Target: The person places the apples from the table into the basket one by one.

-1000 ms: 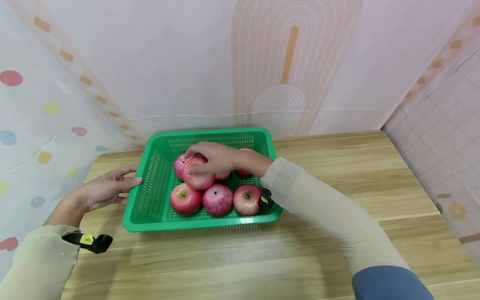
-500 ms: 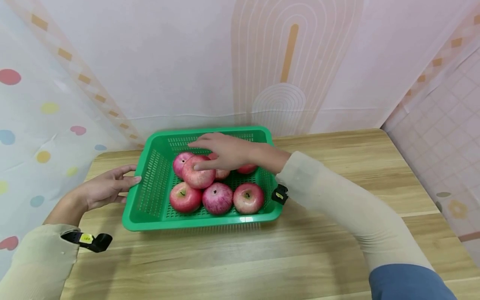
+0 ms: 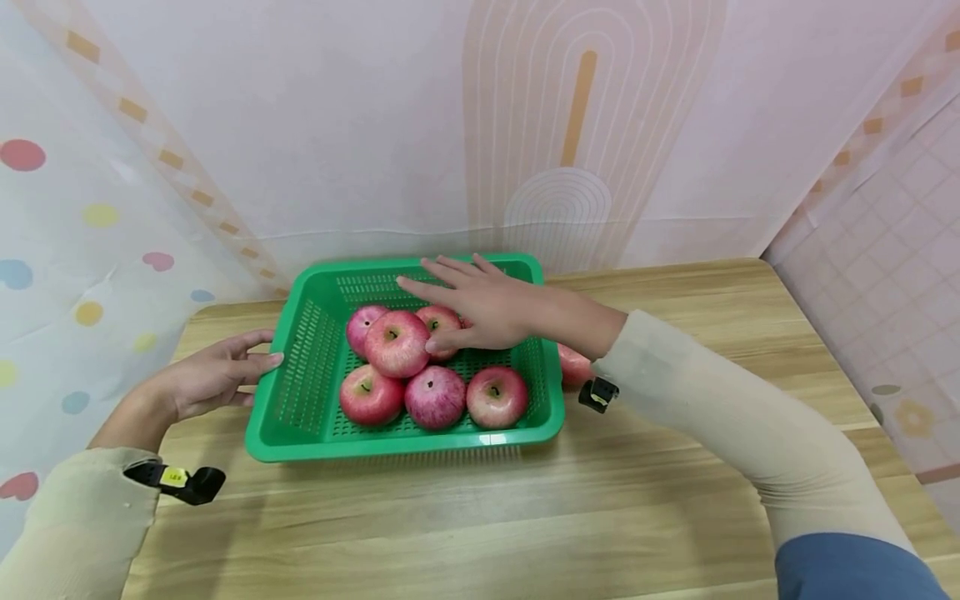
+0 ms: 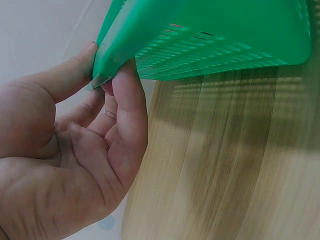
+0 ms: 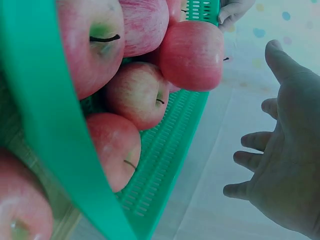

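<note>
A green plastic basket [image 3: 330, 452] with slotted walls stands on the wooden table and holds several red apples. One apple [image 3: 397, 343] lies on top of the others at the basket's left middle. My left hand [image 3: 210, 377] pinches the basket's left rim between thumb and fingers, as the left wrist view shows close up at the green rim [image 4: 115, 55]. Over the back right of the basket, my right hand [image 3: 491, 307] spreads its fingers and holds nothing. It hides part of the apples below; in the right wrist view its palm [image 5: 285, 150] is apart from them.
Another apple [image 3: 573, 365] sits on the table [image 3: 480, 525] just outside the basket's right wall, partly hidden by my right forearm. A patterned wall covering [image 3: 360, 133] rises directly behind the basket and the table's back edge.
My right hand has let go of the top apple, spread its fingers and moved right. The apple outside the basket has come into view. My left hand keeps its place on the rim.
</note>
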Action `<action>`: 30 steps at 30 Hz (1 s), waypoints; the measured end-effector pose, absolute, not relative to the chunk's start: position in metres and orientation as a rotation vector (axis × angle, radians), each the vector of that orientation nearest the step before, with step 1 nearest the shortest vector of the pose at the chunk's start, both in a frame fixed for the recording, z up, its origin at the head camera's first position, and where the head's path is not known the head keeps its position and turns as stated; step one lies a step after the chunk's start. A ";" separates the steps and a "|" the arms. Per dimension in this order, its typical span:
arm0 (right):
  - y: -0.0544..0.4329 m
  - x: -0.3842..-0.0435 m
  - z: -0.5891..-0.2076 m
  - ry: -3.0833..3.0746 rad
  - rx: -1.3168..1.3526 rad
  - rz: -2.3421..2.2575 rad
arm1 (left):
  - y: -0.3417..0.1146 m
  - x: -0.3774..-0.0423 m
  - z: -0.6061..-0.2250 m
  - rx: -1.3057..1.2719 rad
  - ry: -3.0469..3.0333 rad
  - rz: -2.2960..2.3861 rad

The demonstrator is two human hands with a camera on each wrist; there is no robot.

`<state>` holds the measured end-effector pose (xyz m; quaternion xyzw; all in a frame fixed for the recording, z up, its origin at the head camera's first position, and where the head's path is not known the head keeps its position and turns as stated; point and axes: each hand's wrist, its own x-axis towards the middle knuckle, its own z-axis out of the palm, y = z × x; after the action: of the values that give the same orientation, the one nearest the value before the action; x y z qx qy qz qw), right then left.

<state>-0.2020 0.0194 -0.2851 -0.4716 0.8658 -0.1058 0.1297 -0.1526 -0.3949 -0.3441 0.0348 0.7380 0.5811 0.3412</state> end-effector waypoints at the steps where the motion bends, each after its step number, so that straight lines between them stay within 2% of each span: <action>1: 0.022 -0.202 -0.286 2.519 -1.366 -0.309 | -0.395 -0.152 -0.344 0.090 1.914 1.516; 30: 0.088 -0.191 -0.297 2.584 -1.305 -0.449 | -0.398 -0.151 -0.345 0.090 1.891 1.537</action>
<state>-0.1914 0.0877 -0.2966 -0.4431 0.8770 -0.1526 0.1059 -0.1511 -0.3979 -0.3453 0.0347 0.7279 0.5917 0.3446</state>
